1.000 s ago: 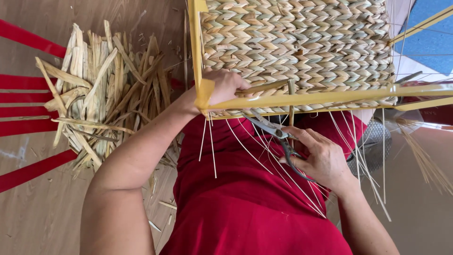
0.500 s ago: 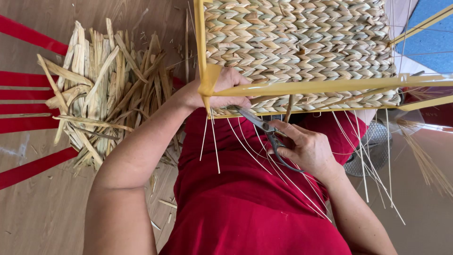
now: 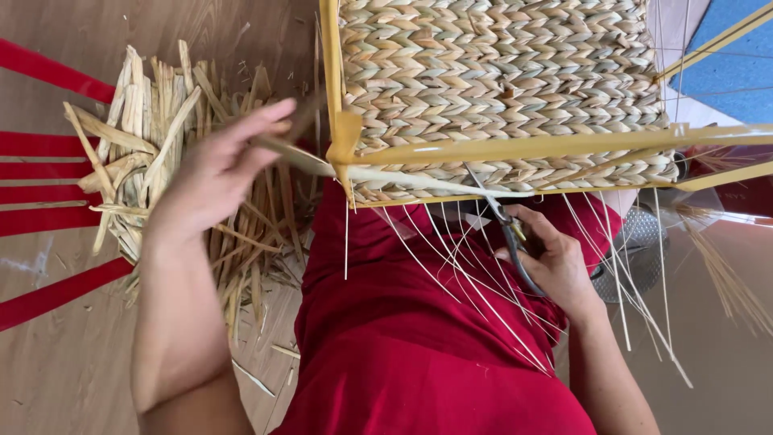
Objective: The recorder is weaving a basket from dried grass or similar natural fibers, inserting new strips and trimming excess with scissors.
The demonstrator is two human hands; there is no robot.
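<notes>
A woven straw panel point(image 3: 499, 89) sits in a yellow frame point(image 3: 515, 147) above my red-clothed lap point(image 3: 419, 338). My left hand point(image 3: 213, 173) is left of the frame's corner, pinching one end of a pale straw strand point(image 3: 386, 176) that runs right under the frame's lower edge. My right hand point(image 3: 551, 262) is below the panel, closed on dark scissors point(image 3: 507, 229) whose tips point up at the strand. Thin straw ends point(image 3: 475, 282) hang from the panel over my lap.
A heap of cut straw pieces point(image 3: 153, 161) lies on the wooden floor to the left, next to red strips point(image 3: 48, 153). A blue mat point(image 3: 725, 72) shows at the top right. A metal mesh object point(image 3: 636, 250) sits behind my right hand.
My left hand left the frame's corner and moved out to the left, pulling a straw strand with it. The scissors in my right hand rose toward the panel's lower edge.
</notes>
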